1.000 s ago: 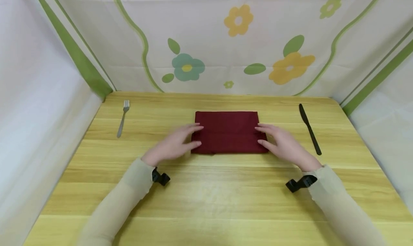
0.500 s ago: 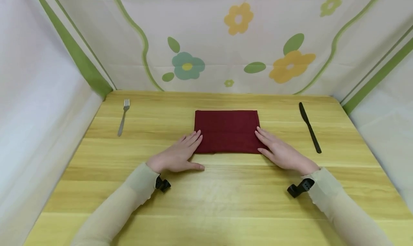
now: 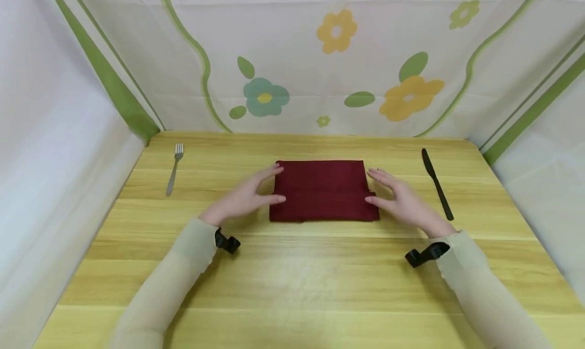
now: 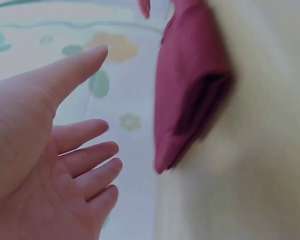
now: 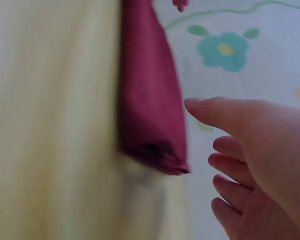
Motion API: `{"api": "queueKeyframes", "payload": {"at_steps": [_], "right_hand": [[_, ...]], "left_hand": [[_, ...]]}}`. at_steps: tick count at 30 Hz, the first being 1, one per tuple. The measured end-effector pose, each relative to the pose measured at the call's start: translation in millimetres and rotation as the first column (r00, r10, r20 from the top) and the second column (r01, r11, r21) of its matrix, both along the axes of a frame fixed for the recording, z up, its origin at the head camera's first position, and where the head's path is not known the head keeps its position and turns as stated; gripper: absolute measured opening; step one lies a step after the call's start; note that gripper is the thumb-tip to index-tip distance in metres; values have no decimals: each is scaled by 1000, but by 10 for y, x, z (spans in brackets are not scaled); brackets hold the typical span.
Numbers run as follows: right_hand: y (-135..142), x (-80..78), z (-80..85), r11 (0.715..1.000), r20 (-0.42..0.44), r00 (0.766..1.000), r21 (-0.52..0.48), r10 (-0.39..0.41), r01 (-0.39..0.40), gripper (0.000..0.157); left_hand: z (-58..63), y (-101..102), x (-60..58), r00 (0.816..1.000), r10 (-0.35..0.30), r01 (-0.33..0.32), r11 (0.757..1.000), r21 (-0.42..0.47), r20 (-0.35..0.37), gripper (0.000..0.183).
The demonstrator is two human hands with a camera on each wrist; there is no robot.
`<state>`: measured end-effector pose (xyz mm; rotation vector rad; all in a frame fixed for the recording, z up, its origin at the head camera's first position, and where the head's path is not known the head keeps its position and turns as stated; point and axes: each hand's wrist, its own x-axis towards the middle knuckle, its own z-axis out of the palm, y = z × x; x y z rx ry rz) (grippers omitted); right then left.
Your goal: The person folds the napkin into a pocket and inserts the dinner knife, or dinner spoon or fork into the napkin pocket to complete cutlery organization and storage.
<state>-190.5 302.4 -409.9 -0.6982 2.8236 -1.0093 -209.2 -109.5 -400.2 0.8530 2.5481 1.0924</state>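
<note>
A dark red cloth (image 3: 322, 191), folded into a flat rectangle, lies at the middle of the wooden table. Its layered fold edges show in the left wrist view, where the folded cloth (image 4: 192, 75) sits apart from the hand. My left hand (image 3: 244, 194) hovers by the cloth's left edge, thumb and fingers spread and holding nothing. At the opposite edge my right hand (image 3: 402, 199) is spread in the same way. In the right wrist view a gap shows between the right fingers and the cloth (image 5: 152, 100).
A silver fork (image 3: 174, 168) lies on the table's left side. Over on the right is a black knife (image 3: 437, 184). The wooden table (image 3: 292, 288) ends at a white curtain with printed flowers (image 3: 335, 31), and white cloth hangs at both sides.
Half a second ago both hands lay flat on the cloth's sides. Both have since lifted off it, and the left hand has moved slightly away from me. The cloth's lower right corner is uncovered.
</note>
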Motion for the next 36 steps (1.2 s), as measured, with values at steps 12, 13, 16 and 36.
{"api": "queueKeyframes", "payload": {"at_steps": [12, 13, 16, 36], "right_hand": [[-37, -632, 180, 990, 58, 990, -51, -126, 129, 66], [-50, -674, 160, 990, 71, 990, -54, -126, 130, 66], [-89, -781, 85, 992, 92, 989, -34, -118, 122, 66], [-187, -929, -118, 993, 89, 990, 51, -113, 109, 45]], "left_hand": [[6, 67, -649, 988, 152, -153, 985, 76, 18, 65], [-30, 89, -692, 988, 153, -154, 985, 73, 20, 65], [-144, 163, -793, 989, 147, -148, 988, 44, 27, 65], [-231, 325, -883, 988, 151, -148, 986, -75, 37, 40]]}}
